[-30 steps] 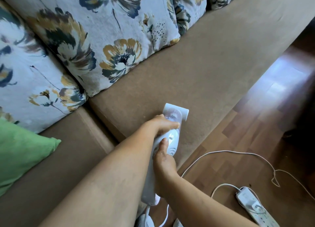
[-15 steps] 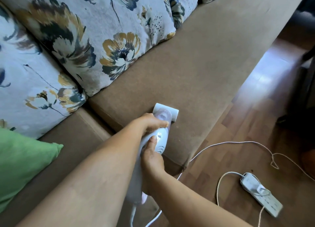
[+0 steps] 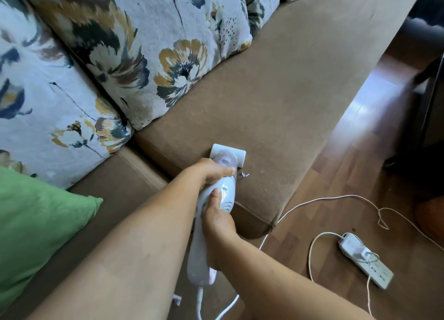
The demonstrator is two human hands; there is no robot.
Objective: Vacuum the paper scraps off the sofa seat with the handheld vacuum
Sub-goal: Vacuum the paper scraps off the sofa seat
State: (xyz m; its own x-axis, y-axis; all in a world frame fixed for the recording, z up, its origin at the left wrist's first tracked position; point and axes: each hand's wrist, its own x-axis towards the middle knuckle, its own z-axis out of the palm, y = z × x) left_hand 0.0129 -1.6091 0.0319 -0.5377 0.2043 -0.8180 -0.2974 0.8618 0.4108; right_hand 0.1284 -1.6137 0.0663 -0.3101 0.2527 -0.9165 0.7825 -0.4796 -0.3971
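A white handheld vacuum [image 3: 224, 194] lies with its wide nozzle [image 3: 228, 152] flat on the brown sofa seat [image 3: 288, 98], close to the seat's front left corner. My left hand [image 3: 211, 173] grips the vacuum's body just behind the clear dust cup. My right hand [image 3: 217, 220] holds the handle lower down, thumb pressed on the top of the body. A small pale paper scrap [image 3: 245, 174] lies on the seat just right of the vacuum, behind the nozzle.
Floral cushions [image 3: 149, 50] line the sofa back. A green pillow [image 3: 36, 228] lies at the left on the lower seat section. On the wooden floor [image 3: 348, 170] to the right are a white power strip [image 3: 365, 258] and its looping cord [image 3: 336, 199].
The vacuum and both hands slid left along the front edge of the seat. A small paper scrap now shows to the right of the vacuum.
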